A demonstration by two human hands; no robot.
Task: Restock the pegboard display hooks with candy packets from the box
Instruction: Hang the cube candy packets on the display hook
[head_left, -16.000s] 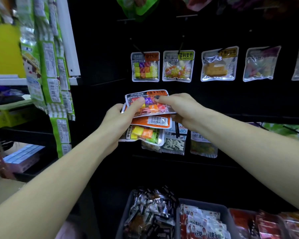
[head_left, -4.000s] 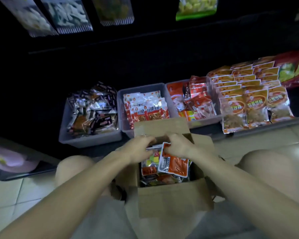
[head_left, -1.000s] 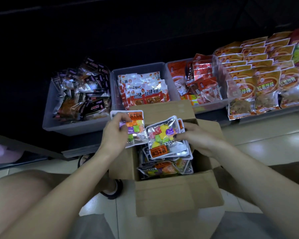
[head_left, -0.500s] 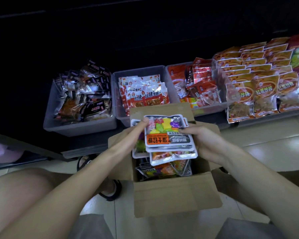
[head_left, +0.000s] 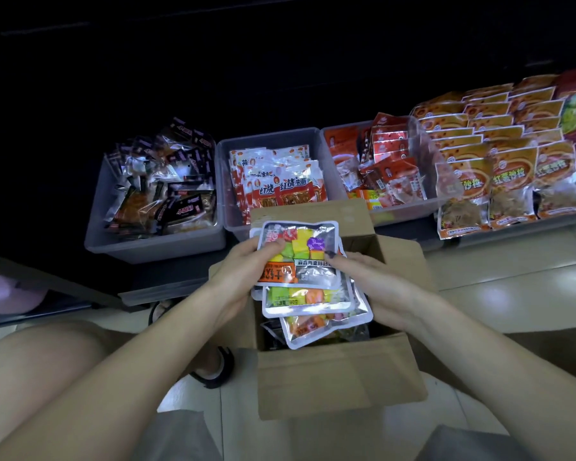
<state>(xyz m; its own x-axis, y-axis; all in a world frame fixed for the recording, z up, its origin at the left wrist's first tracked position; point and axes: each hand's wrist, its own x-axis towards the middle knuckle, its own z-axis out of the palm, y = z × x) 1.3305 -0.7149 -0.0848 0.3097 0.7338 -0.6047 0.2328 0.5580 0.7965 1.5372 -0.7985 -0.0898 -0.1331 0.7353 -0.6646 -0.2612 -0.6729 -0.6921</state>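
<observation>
3 grey bins [head_left: 153, 247] of snack packs, orange bags [head_left: 509, 174] at right, tiled floor [head_left: 499, 294]

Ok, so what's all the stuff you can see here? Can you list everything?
candy packets: a fanned stack, exact count unclear, silvery with colourful cubes, held above the box
cardboard box: one, brown, open on the floor
grey bins: three, on the low shelf, holding dark, red-white and red snack packs
orange snack bags: many, in rows, right of the bins
sandal: one, black, left of the box
tiled floor: pale, glossy
left hand: grips the stack's left edge
right hand: holds the stack's right side
</observation>
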